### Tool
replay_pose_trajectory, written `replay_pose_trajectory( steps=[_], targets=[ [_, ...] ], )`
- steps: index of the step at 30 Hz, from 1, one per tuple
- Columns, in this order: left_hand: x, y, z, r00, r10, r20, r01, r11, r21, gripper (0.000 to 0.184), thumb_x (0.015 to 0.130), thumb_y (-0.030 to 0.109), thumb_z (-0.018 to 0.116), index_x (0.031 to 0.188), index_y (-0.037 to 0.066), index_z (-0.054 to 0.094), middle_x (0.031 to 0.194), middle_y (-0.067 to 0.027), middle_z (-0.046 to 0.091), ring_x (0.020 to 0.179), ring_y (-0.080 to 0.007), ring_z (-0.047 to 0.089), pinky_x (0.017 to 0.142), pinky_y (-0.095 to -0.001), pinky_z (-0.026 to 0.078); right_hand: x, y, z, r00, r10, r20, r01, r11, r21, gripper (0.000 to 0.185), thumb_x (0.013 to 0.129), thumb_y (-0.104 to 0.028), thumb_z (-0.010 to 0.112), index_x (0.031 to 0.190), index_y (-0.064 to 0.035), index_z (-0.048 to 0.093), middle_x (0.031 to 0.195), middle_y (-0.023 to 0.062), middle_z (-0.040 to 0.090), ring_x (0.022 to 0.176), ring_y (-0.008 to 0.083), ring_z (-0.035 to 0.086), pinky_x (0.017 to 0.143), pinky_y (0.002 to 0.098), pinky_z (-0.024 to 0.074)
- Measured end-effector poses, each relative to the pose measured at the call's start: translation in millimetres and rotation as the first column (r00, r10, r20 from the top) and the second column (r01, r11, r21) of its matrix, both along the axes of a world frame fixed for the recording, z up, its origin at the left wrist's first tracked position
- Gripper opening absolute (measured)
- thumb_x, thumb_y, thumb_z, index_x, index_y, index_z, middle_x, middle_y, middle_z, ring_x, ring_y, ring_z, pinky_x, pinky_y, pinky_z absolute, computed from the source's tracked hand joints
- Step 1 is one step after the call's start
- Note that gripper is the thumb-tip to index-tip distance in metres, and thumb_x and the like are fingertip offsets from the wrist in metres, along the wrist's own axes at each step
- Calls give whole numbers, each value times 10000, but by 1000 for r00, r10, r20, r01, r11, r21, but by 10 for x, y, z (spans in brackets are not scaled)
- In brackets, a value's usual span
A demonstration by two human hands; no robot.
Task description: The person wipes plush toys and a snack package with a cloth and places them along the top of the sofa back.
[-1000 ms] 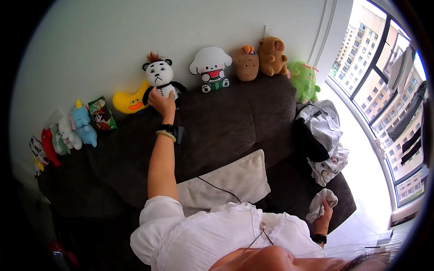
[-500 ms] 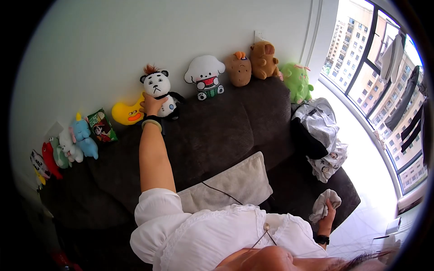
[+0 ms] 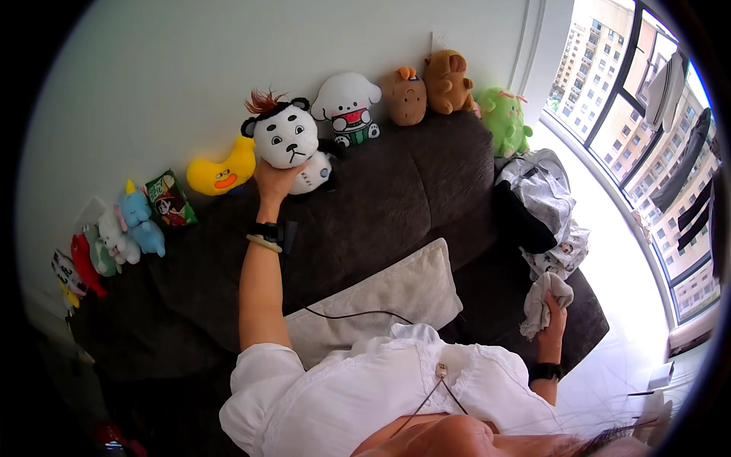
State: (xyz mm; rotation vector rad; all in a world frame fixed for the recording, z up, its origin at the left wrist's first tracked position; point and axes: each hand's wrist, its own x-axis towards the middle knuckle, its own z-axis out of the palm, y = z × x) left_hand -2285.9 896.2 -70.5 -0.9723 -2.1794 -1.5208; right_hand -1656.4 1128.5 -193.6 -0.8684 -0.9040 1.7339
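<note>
Left hand [image 3: 276,181] is gripping a black-and-white plush panda with a reddish-brown hair tuft [image 3: 286,137], up at the top edge of the dark brown fabric sofa [image 3: 373,209]'s backrest. Thumb and fingers are wrapping the body just under the head; some fingertips are hiding behind the plush, so can't tell how hard they're squeezing. Guess on the grip: a soft, top-heavy toy is needing support near the head so it isn't flopping.

Right hand [image 3: 553,324] is holding a crumpled pale grey cloth [image 3: 539,303] near the sofa's right end, fingers bunching it, tips partly covered. Probably keeping it off to that side so it isn't getting in the left hand's way.

Neighbours: yellow banana-shaped plush [image 3: 222,169] is sitting left of the panda along the sofa top, white floppy-eared puppy plush with a watermelon slice [image 3: 347,99] to its right. Both are standing against the wall behind the sofa, likely leaning on it for balance.

Panda's look: round white head, black ears, thick black brows, mouth turning down, pale belly showing dark marks and a bluish round patch. It's tilting, head toward the sofa's left end. Can't tell if its base is touching the sofa.
</note>
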Motion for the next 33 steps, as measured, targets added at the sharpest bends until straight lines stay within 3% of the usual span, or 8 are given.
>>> replay_pose_trajectory(
  steps=[3,5,9,13,20,25,28,33],
  targets=[
    [845,241,79,935,-316,162,312,949,46,651,661,148,917,1207,-15,602,1129,-125,722,1043,-215,695,867,-354,562,-487,95,514,998,8,59,-18,984,178,317,914,-66,692,1218,5,641,1124,106,692,976,194,688,864,309,556],
    [1408,431,-31,889,-418,185,420,907,32,632,651,159,927,1174,-21,620,1134,-138,718,1023,-214,701,875,-364,564,-720,168,713,975,-92,203,-14,883,469,258,928,-68,677,1166,30,673,1139,109,696,1007,198,679,908,304,527],
    [2297,754,-157,845,-496,199,504,864,11,683,597,208,931,1161,7,604,1069,-147,726,996,-293,708,856,-402,561,-1203,-76,1576,933,-312,177,-81,298,951,399,823,-37,741,1209,31,666,1256,183,650,1148,298,636,972,366,499],
    [2669,990,-273,882,-466,-73,450,878,-160,617,590,275,908,1074,42,603,944,-101,678,916,-327,650,908,-469,453,-1462,-201,1905,908,-418,17,-30,-24,999,480,714,-108,838,1163,-10,702,1267,209,634,1075,350,645,919,404,517],
    [2899,1107,-187,868,-391,-307,286,898,-335,601,637,362,882,1086,65,615,978,-71,621,964,-290,594,1000,-507,371,-1606,-205,1688,853,-517,65,-129,-90,988,541,624,-180,823,1146,-89,716,1262,141,643,1049,339,633,868,407,532],
    [2758,1174,-434,831,-359,-425,170,891,-421,578,671,386,851,1105,73,631,1027,-67,603,1006,-284,577,1022,-537,349,-1299,-274,1489,917,-294,268,-333,-200,921,522,613,-205,780,1127,-131,720,1224,103,658,991,296,633,795,391,525],
    [2806,1148,-430,859,-478,-183,352,811,-468,571,679,366,844,1125,80,631,1043,-55,600,1019,-285,570,1022,-553,342,-1072,-238,1580,930,-285,231,-277,-133,952,533,597,-256,784,1110,-119,730,1178,99,681,951,296,643,777,388,529],
    [3054,1120,-459,674,-730,-114,560,605,-567,575,674,324,843,1150,80,635,1080,-73,592,1081,-298,559,1078,-568,305,-960,65,1637,839,-405,363,-443,-120,889,576,581,-147,809,1148,-167,708,1234,60,651,1052,277,615,848,407,515]
  ],
)
